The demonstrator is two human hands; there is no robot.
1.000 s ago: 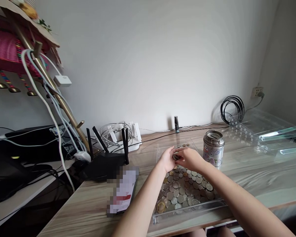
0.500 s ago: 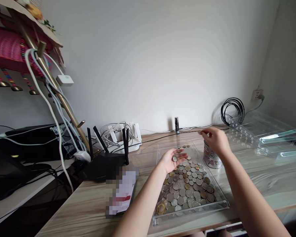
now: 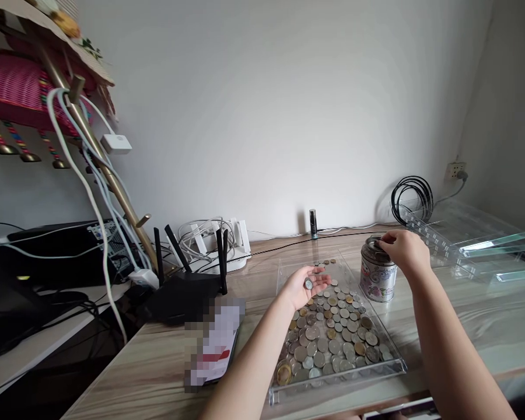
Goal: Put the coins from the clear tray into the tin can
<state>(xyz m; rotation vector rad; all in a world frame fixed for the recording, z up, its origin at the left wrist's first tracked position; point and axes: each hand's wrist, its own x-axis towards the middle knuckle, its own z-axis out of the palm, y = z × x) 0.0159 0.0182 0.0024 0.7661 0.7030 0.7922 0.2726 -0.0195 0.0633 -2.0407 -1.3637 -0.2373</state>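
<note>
Since half a second ago the right hand (image 3: 405,252) has dropped from above the coin tin (image 3: 378,269) onto its lid, its grip pinched shut at the slot; whether a coin is in it cannot be told. The left hand (image 3: 305,285) stays palm up and open, one coin (image 3: 308,284) on it, over the far end of the one clear tray (image 3: 336,384) of many loose coins on the surface

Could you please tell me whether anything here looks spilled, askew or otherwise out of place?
Nothing looks spilled: the coins lie inside the clear tray, and the tin stands upright. Only the white cables hang in a loose tangle off the slanted rack at left.
</note>
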